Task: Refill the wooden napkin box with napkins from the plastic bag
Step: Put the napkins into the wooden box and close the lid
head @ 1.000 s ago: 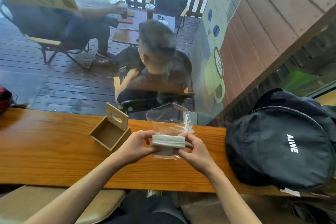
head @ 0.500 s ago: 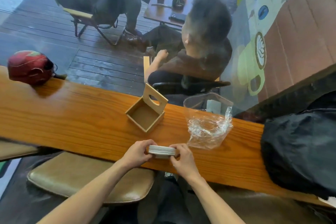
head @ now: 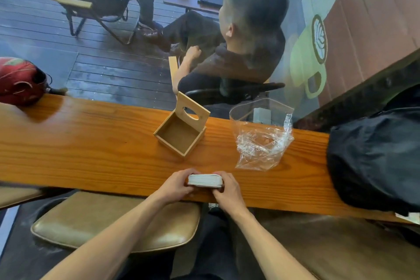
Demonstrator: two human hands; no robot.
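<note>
A white stack of napkins [head: 205, 180] lies flat near the front edge of the wooden counter [head: 91, 143]. My left hand [head: 177, 185] grips its left end and my right hand [head: 228, 190] grips its right end. The wooden napkin box [head: 179, 135] stands further back on the counter, empty, with its lid [head: 192, 113] tipped up at the far side. The clear plastic bag [head: 261, 141] lies crumpled to the right of the box, apart from my hands.
A black backpack [head: 375, 157] fills the counter's right end. A red helmet [head: 20, 80] rests at the far left. A tan stool seat [head: 109, 223] sits below the counter. Beyond the window glass, people sit at a table on a deck.
The napkin stack has come out of the bag and toward me, down to the counter's front edge. The bag stays behind on the counter. The view has tilted downward.
</note>
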